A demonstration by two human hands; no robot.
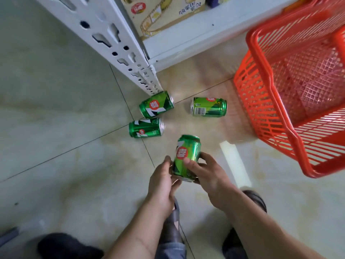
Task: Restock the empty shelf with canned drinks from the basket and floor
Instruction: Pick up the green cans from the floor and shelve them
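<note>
Fingers of left hand (162,181) and right hand (206,173) clasp green 7up can (186,156).

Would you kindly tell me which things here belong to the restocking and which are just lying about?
Job: held can, three floor cans, basket, shelf, both hands.
Lying about: carton, shoes.

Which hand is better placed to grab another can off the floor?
Left, probably: the left hand is nearer the two cans by the shelf post; the right hand grips the held can.
</note>
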